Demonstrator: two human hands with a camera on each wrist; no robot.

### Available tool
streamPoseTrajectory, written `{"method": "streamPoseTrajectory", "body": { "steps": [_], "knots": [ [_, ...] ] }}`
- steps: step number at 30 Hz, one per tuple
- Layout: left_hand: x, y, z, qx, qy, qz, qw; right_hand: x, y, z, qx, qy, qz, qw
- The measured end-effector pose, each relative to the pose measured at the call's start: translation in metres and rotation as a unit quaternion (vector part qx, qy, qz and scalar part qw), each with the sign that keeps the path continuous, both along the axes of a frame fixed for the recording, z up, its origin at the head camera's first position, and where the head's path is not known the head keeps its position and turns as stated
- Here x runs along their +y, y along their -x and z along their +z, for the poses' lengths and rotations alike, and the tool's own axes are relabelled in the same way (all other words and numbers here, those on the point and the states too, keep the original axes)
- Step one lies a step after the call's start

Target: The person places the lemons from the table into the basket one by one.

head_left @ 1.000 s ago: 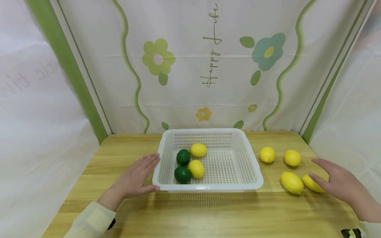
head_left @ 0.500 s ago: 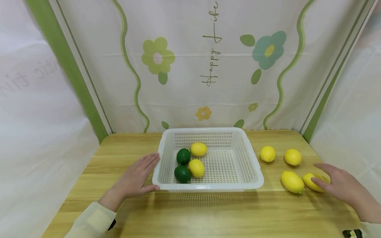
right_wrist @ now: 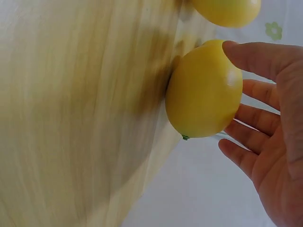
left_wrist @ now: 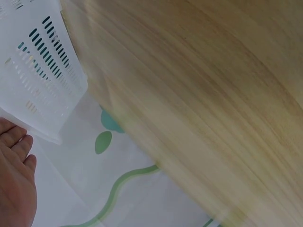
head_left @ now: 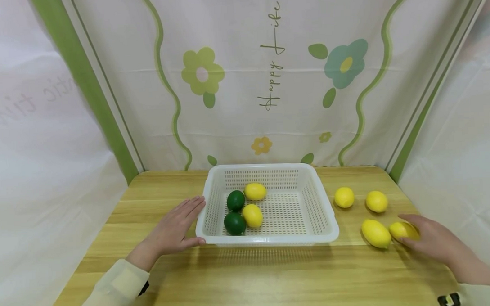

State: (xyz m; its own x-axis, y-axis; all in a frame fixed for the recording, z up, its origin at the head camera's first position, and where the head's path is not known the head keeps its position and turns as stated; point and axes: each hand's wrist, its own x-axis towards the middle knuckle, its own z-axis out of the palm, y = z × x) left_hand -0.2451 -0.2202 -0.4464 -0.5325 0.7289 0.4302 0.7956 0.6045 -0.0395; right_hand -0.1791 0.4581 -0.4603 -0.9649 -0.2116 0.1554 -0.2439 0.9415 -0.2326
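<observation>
A white plastic basket [head_left: 268, 240] stands in the middle of the table. My left hand [head_left: 172, 230] lies against its left side with straight fingers, the fingertips at the rim; the left wrist view also has this hand [left_wrist: 16, 177] beside the basket wall [left_wrist: 42, 71]. At the far right, my right hand [head_left: 432, 238] holds a lemon [head_left: 402, 231] between thumb and fingers. Close up in the right wrist view, the thumb lies on one side of the lemon [right_wrist: 203, 92] and fingertips reach its other side, partly hidden behind it. Another lemon [head_left: 376, 233] lies just left of it.
Two more lemons [head_left: 344, 197] [head_left: 377, 201] lie behind, right of the basket. In the basket's left half sit two yellow lemons [head_left: 255, 192] [head_left: 252, 215] and two dark green fruits [head_left: 236, 201] [head_left: 235, 223]. A printed curtain [head_left: 236, 122] hangs along the table's back and sides.
My right hand has moved down and left over the rightmost lemon, and its thumb and fingers have come in around it. The left hand and the basket have stayed in place.
</observation>
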Motion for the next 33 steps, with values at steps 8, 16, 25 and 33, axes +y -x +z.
{"method": "streamPoseTrajectory", "body": {
  "steps": [8, 16, 25, 33],
  "knots": [
    [-0.001, 0.002, -0.001, 0.006, 0.002, -0.002, 1.0, -0.004, 0.001, -0.004, 0.013, -0.018, 0.015, 1.0],
    [0.0, 0.002, 0.0, 0.005, 0.001, -0.003, 1.0, -0.005, 0.004, -0.011, 0.035, -0.024, 0.028, 0.999],
    [0.0, 0.001, 0.0, -0.002, 0.002, 0.002, 1.0, -0.005, 0.007, -0.015, 0.008, -0.034, 0.019, 0.999],
    [-0.001, 0.002, -0.001, 0.003, 0.002, 0.002, 1.0, -0.007, 0.009, -0.015, -0.009, -0.035, 0.015, 0.999]
  ]
}}
